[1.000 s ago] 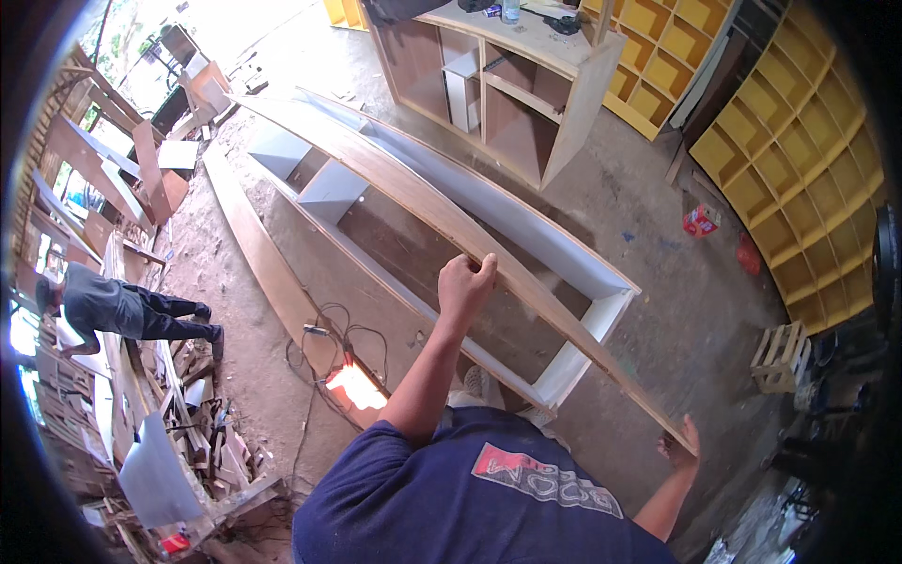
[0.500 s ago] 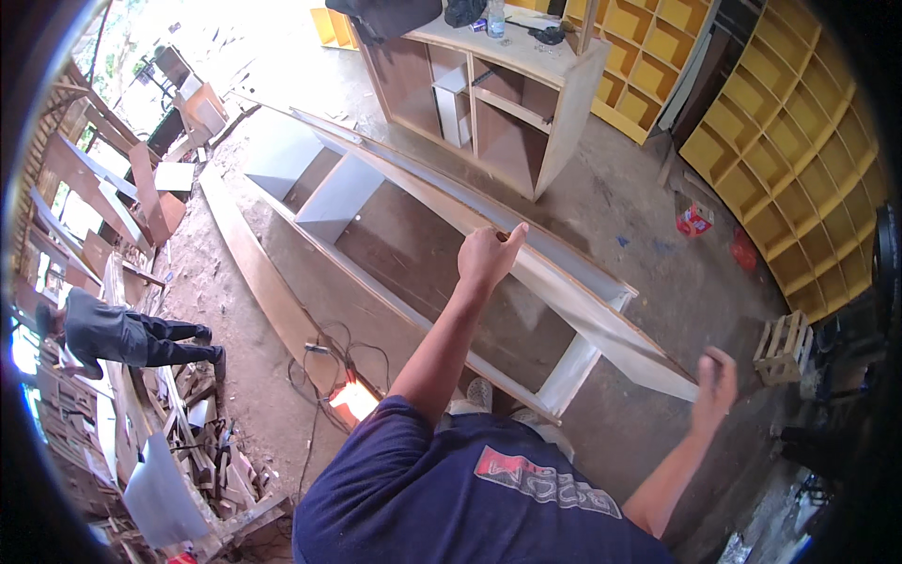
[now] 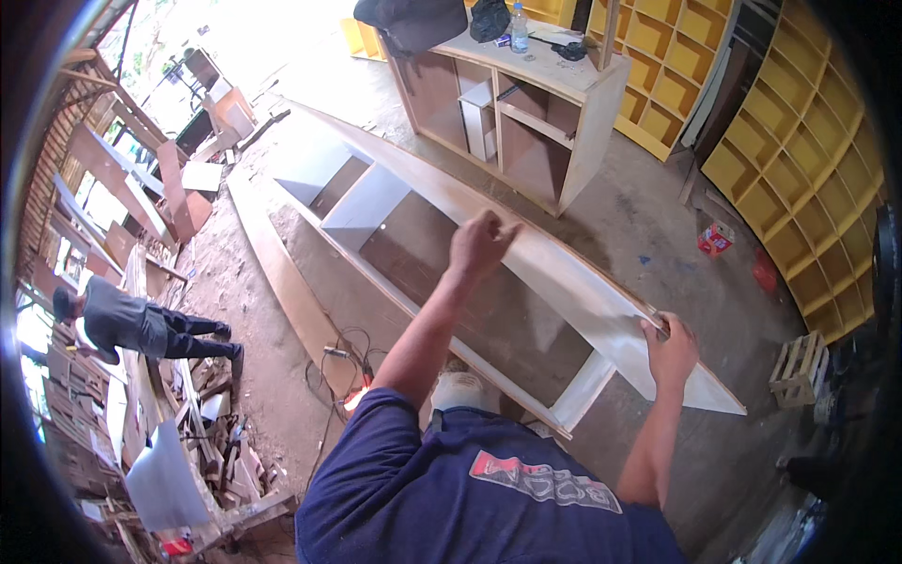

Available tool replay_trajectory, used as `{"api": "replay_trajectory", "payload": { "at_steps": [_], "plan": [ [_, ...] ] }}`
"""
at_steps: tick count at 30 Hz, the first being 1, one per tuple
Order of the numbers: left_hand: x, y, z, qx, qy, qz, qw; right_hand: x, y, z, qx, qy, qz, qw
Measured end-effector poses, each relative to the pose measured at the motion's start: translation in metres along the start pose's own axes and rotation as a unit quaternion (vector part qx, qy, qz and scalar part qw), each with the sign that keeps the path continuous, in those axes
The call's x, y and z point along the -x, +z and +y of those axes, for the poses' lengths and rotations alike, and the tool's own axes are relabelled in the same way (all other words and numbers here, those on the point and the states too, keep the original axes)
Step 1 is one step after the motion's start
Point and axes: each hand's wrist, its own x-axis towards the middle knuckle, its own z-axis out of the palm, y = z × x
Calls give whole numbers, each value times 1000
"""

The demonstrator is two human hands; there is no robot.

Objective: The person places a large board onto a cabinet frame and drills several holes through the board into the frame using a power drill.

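Observation:
A long board (image 3: 564, 291) with a pale face and thin wooden edge lies tilted along the far side of an open rectangular cabinet frame (image 3: 583, 389), which has white inner panels. My left hand (image 3: 476, 249) is closed on the board's upper edge near its middle. Toward the board's right end, my right hand (image 3: 670, 350) wraps over the same edge. A second long wooden board (image 3: 274, 252) rests on the floor left of the frame, with cables and a black-handled tool (image 3: 338, 352) near its lower end.
Behind stands an unfinished cabinet (image 3: 583, 113) with bottle and black bags. Yellow gridded shelving (image 3: 794, 160) leans at the right above a wooden crate (image 3: 794, 371). At the left, a person (image 3: 141, 329) in dark clothes stands bent at a bench heaped with offcuts (image 3: 221, 451).
The board has turned from edge-up to showing its pale face. My right hand left the board's end and moved up and left onto its edge; my left hand rose slightly.

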Motion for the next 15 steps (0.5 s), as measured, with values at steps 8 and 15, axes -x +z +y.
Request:
{"api": "replay_trajectory", "payload": {
  "at_steps": [8, 15],
  "plan": [
    [-187, -135, -187, -260, 179, 87, 945, -14, 4, -28, 12, 33, 31, 999],
    [-355, -219, -316, -365, 217, -113, 898, -20, 11, -52, 89, 146, 22, 985]
  ]
}}
